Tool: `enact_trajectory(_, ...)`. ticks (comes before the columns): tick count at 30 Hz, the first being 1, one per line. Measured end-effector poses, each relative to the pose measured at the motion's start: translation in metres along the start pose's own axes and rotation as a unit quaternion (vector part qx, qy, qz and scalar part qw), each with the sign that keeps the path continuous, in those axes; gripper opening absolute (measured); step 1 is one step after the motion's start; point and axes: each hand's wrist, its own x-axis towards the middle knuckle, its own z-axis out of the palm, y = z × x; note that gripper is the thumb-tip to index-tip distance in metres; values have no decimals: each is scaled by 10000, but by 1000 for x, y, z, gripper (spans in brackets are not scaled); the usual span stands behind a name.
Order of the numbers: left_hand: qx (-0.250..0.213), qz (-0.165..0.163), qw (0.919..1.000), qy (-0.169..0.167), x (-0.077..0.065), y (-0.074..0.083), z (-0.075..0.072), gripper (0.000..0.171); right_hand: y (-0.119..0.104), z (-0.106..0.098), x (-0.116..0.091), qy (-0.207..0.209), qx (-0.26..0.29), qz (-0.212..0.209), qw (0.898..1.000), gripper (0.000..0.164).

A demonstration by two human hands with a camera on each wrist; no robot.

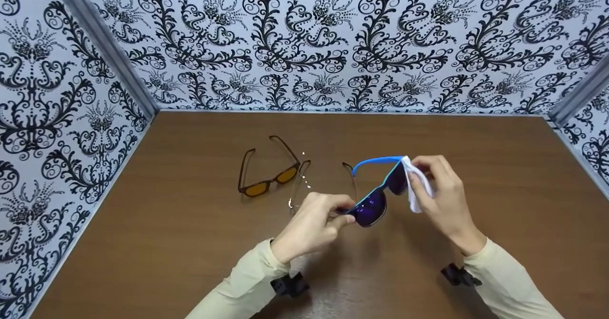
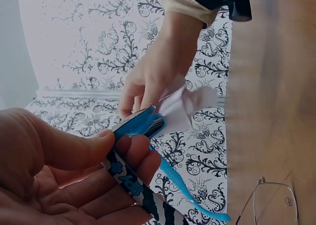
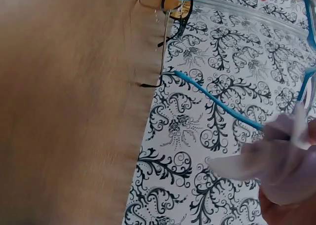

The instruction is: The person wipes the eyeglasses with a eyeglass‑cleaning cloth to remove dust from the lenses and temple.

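Observation:
My left hand [image 1: 316, 221] pinches a pair of sunglasses [image 1: 371, 208] between thumb and fingers, near one hinge. They are held above the table, with dark purple-blue lenses and a blue far temple. In the left wrist view, white lettering shows on the black-and-white patterned temple [image 2: 131, 185] lying across the fingers. A white cloth [image 1: 419, 200] is gripped in my right hand [image 1: 445, 197], folded around the outer end of the farther lens. That cloth [image 3: 284, 161] hides part of the frame in the right wrist view, where a blue temple [image 3: 222, 106] sticks out.
Glasses with amber lenses and a dark frame [image 1: 241, 189] lie on the brown table [image 1: 166, 243], left of the hands. Beside them is a thin-rimmed clear pair [image 1: 355, 185], partly hidden behind my left hand. A patterned wall [image 1: 304, 47] borders the table's back.

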Motion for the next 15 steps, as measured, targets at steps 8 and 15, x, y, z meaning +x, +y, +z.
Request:
enact_trajectory(8,263,-11,9997,-12,2,1,1,5,-25,2,-8,-530,-69,-850,9949,25)
enact_trajectory(15,346,60,9994,-69,3,4,4,6,-20,3,5,-143,-209,-358,9990,21)
